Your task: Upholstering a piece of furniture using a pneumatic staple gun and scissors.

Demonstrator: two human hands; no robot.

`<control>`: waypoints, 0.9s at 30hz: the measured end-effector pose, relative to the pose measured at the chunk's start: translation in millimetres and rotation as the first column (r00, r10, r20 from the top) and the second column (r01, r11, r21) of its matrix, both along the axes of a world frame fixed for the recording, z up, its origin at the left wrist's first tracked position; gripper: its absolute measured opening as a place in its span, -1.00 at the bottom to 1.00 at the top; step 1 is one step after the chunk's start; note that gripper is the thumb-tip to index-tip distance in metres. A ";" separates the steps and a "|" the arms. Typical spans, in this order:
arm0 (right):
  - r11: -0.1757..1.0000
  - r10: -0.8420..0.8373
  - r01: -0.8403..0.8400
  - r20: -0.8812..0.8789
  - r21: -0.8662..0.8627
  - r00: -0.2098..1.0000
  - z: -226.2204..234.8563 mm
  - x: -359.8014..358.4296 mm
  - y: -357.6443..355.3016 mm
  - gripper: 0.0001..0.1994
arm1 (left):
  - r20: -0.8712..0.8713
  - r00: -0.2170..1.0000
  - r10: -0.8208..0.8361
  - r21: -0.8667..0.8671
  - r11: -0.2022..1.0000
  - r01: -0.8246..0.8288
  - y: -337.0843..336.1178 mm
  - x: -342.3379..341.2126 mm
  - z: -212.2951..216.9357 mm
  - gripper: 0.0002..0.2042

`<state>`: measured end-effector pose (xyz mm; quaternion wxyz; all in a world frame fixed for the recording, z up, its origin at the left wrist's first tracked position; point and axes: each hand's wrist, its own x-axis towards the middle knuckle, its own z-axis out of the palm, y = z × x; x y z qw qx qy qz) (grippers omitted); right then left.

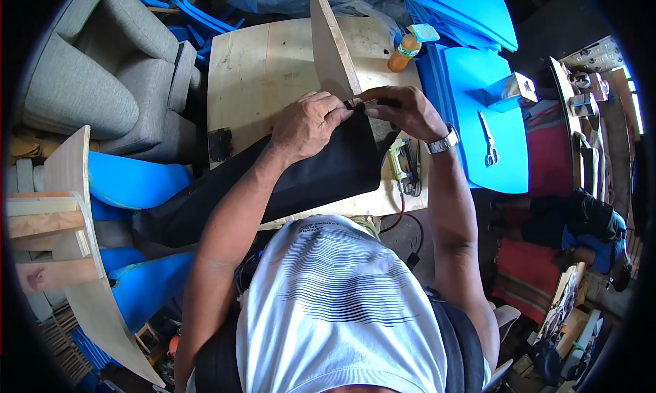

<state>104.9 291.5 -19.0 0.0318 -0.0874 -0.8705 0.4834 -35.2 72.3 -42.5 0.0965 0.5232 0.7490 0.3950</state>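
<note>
Black fabric (321,164) drapes over the near part of a wooden worktable and trails off to the left. My left hand (311,127) is closed, pinching the fabric's top edge at the near end of an upright wooden panel (333,41). Just to the right, my right hand (404,111) pinches the same fabric edge against the panel's end, thumb and forefinger close together. The fingertips of both hands nearly meet, and the exact spot they grip is partly hidden. Beside the fabric, below my right hand, lies a yellow-green air stapler (396,161) with a red hose.
Blue foam sheets (471,72) are stacked at the right, with scissors (488,139) and a metallic box (511,92) on top. An orange drink bottle (404,51) stands on the worktable (249,65). Grey sofa (137,72) and blue-padded wooden frame (109,236) are left. Another person (581,229) is far right.
</note>
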 end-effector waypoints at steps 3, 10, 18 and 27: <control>0.985 -0.038 0.035 0.016 0.168 0.999 -4.5 -3.8 1.3 -0.80 | -0.029 1.000 0.012 0.017 1.000 -0.012 1.4 0.8 -1.1 -0.83; 0.954 -0.101 0.153 -0.205 0.257 0.974 -30.7 -6.7 -9.8 -0.81 | -0.045 0.996 0.083 -0.017 0.996 -0.084 1.3 4.7 -0.9 -0.72; 0.974 -0.224 0.226 -0.113 0.007 0.968 -56.7 -13.2 -3.6 -0.70 | -0.203 0.960 0.195 0.090 0.980 -0.180 8.2 3.6 -5.0 -0.71; 0.580 -0.133 0.166 0.108 -0.798 0.985 -110.7 -34.2 -4.4 -0.70 | 0.075 0.987 0.139 0.030 0.989 -0.142 12.2 -4.0 1.0 -0.84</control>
